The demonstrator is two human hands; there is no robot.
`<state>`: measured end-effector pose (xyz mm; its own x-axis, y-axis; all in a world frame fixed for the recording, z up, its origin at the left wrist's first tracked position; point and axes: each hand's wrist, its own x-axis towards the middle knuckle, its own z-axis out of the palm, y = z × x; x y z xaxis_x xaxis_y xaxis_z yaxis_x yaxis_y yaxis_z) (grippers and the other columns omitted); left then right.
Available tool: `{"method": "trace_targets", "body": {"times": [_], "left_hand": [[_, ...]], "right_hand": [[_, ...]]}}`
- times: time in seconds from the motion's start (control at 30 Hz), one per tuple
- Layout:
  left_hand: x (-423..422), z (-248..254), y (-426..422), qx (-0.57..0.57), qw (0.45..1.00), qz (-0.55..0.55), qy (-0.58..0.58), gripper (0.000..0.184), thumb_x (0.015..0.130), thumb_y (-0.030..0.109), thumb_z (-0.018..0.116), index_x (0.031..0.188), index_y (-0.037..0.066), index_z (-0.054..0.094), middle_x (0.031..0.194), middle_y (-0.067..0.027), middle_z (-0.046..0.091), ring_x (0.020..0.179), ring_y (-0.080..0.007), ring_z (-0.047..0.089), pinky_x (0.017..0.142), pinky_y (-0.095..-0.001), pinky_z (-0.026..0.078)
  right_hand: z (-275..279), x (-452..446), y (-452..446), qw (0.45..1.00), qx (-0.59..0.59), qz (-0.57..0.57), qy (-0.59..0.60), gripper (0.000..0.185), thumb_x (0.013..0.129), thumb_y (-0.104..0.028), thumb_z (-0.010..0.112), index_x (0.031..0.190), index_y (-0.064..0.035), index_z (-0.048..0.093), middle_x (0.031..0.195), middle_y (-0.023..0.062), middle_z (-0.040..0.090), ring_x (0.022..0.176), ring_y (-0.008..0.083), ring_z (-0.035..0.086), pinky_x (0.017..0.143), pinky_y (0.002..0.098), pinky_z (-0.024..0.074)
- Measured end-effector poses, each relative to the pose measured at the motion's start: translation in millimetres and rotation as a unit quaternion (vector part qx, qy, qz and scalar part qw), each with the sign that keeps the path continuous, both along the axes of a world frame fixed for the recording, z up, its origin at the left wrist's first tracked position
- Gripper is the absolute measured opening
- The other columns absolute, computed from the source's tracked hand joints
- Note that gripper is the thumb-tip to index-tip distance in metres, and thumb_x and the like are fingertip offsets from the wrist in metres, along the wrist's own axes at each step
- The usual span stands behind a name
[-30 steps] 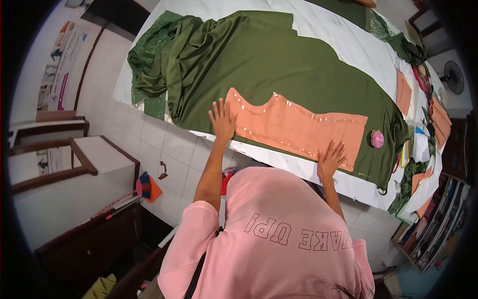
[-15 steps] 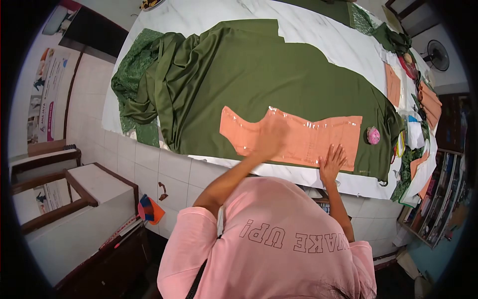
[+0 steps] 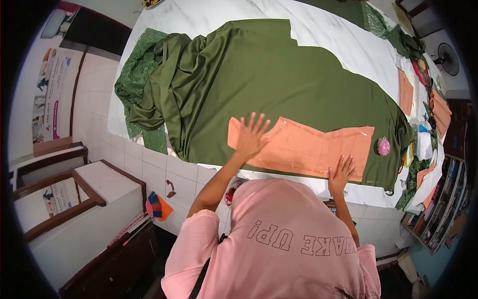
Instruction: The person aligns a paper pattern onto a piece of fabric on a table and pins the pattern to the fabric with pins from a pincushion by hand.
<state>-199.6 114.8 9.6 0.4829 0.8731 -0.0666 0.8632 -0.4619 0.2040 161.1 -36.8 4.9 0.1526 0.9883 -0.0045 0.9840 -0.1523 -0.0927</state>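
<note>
An orange paper pattern piece (image 3: 308, 147) with shiny tape along its edges lies flat on olive-green satin fabric (image 3: 298, 84). My left hand (image 3: 253, 137) is over the pattern's left part, fingers spread, its fingertips reaching the notched upper edge. Whether the whole palm presses down, I cannot tell. Near the lower right corner, my right hand (image 3: 341, 172) rests flat on the paper with its fingers stretched out. Neither hand grips anything. To the right of the pattern, a pink pincushion (image 3: 383, 146) sits on the satin.
Gathered satin and green lace (image 3: 142, 65) are heaped at the left of the white marbled table (image 3: 343, 45). Orange pattern pieces (image 3: 406, 92) and scraps crowd its right side. Beyond are a fan (image 3: 446, 59), a rack (image 3: 438, 199) and a white cabinet (image 3: 117, 199).
My left hand has moved left along the pattern and its fingers have spread. My right hand stays on the lower right part. The whole view has shifted slightly.
</note>
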Motion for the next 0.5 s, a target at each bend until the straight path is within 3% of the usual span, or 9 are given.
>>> {"method": "trace_targets", "body": {"times": [0.2,0.37,0.47,0.5], "left_hand": [[-97,-9,8,0.041,0.989,0.140,0.014,0.062,0.090,0.043,0.042,0.141,0.012,0.027,0.149,-0.0128,0.016,0.137,-0.0365,0.011,0.108,-0.0546,0.008],[-124,-7,-5,0.074,0.969,0.236,0.010,0.058,0.090,0.035,0.045,0.139,0.009,0.030,0.147,-0.0149,0.021,0.135,-0.0367,0.016,0.109,-0.0505,0.013],[-113,-11,-22,0.149,0.936,0.300,-0.109,0.049,0.086,0.029,0.054,0.127,0.003,0.045,0.135,-0.0178,0.037,0.127,-0.0358,0.031,0.102,-0.0489,0.026],[-106,-8,-27,0.151,0.936,0.296,-0.112,0.049,0.086,0.029,0.054,0.127,0.003,0.045,0.135,-0.0178,0.037,0.127,-0.0358,0.031,0.102,-0.0489,0.026]], "right_hand": [[-5,1,0,1.000,-0.005,0.013,-0.008,0.068,0.089,-0.043,0.040,0.144,-0.0086,0.019,0.149,0.0205,0.007,0.138,0.0378,0.005,0.106,0.0565,-0.0006],[-6,3,1,1.000,-0.002,0.009,-0.007,0.069,0.089,-0.044,0.040,0.144,-0.0091,0.018,0.149,0.0202,0.007,0.138,0.0377,0.005,0.106,0.0569,0.0000],[-6,2,0,1.000,0.006,0.000,-0.011,0.069,0.088,-0.043,0.040,0.144,-0.0094,0.018,0.149,0.0201,0.007,0.138,0.0375,0.005,0.106,0.0569,0.0003],[-5,3,0,1.000,0.005,0.000,-0.011,0.068,0.088,-0.043,0.040,0.144,-0.0095,0.018,0.149,0.0200,0.007,0.138,0.0373,0.005,0.106,0.0569,0.0004]]}}
